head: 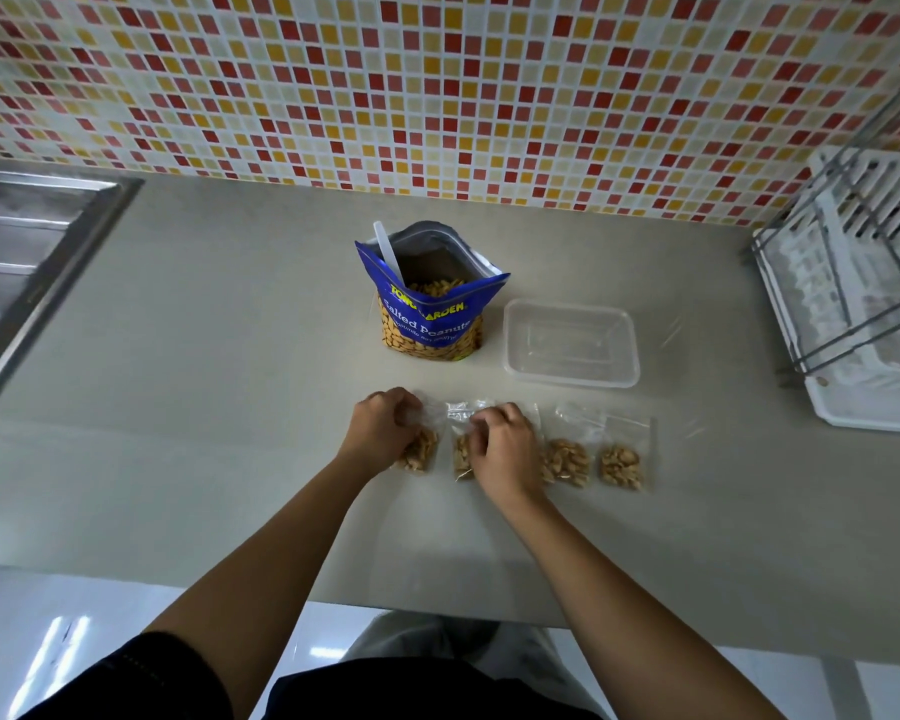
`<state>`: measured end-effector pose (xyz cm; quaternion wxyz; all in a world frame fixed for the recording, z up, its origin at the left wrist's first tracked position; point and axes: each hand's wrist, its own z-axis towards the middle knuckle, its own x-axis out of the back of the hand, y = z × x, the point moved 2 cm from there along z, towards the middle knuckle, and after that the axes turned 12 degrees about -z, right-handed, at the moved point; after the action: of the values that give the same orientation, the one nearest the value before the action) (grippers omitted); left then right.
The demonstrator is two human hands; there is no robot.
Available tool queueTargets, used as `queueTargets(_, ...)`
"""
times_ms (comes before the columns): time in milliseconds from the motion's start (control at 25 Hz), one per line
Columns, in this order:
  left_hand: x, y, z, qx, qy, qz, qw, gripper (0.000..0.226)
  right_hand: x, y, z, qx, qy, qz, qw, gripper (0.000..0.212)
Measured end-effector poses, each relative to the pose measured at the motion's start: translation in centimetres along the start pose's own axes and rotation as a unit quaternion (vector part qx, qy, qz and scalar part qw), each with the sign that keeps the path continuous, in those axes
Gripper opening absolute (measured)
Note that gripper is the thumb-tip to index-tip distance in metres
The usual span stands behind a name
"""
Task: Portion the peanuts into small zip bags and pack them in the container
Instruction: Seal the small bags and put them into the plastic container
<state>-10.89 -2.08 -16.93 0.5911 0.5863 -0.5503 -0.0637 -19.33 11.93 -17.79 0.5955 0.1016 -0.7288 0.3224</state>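
A blue bag of salted peanuts (430, 304) stands open on the counter with a white spoon (390, 252) inside. To its right sits a clear plastic container (571, 376), with nothing in it. Several small zip bags with peanuts lie in a row near me. My left hand (383, 426) pinches the top of the leftmost zip bag (421, 452). My right hand (505, 444) grips the second zip bag (461, 454) beside it. Two more filled zip bags (567, 459) (622, 465) lie to the right, untouched.
A steel sink (27, 252) is set in the counter at far left. A white dish rack (863, 293) stands at far right. The tiled wall runs behind. The counter's near edge (437, 605) is just below my forearms.
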Motion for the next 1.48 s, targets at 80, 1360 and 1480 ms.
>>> queueTargets(80,0.3,0.3,-0.8,-0.006,0.018,-0.044,0.999,0.023,0.6,0.0,-0.2,0.02,0.009,0.043,0.999,0.021)
queueTargets(1360,2.0,11.7,-3.5,-0.296,0.026,-0.008,0.955,0.017,10.8,0.4,-0.5,-0.075,0.158,0.45,0.876,0.023)
queueTargets(1480,2.4,11.0,-3.6,-0.26,0.024,-0.039,0.965,0.015,10.7,0.5,-0.5,-0.073,0.125,0.446,0.883,0.02)
